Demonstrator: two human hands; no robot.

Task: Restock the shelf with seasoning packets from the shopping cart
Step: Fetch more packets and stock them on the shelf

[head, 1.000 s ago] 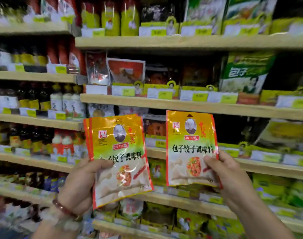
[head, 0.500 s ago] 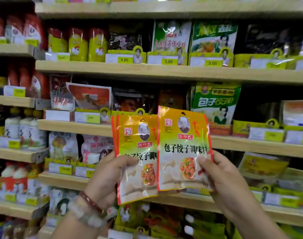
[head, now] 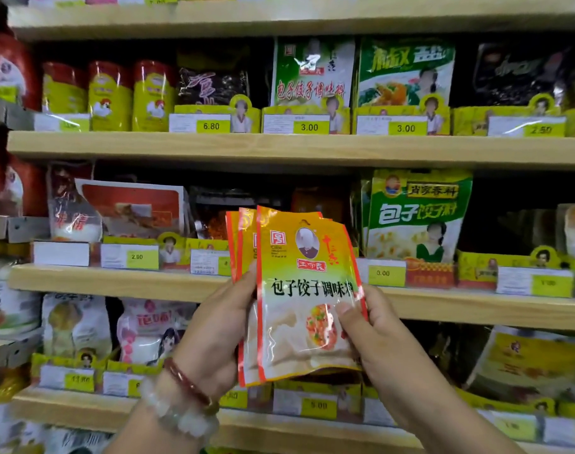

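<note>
A small stack of yellow-orange seasoning packets (head: 299, 290) with black Chinese lettering is held upright in front of the wooden shelf (head: 122, 281). My left hand (head: 219, 332) grips the stack's left edge, thumb on the front. My right hand (head: 374, 332) pinches the front packet at its right edge, thumb on its face. The packets overlap, the back ones peeking out at the left. The shopping cart is out of view.
Wooden shelves run across the whole view, packed with seasoning bags, red-lidded yellow canisters (head: 110, 96) and yellow price tags (head: 309, 126). A green dumpling-seasoning bag (head: 417, 214) stands right of the stack. A dark gap shows behind the held packets.
My two hands have come together, so the single packet from my right hand now lies on top of the left hand's packets. The view has tilted up to higher shelves.
</note>
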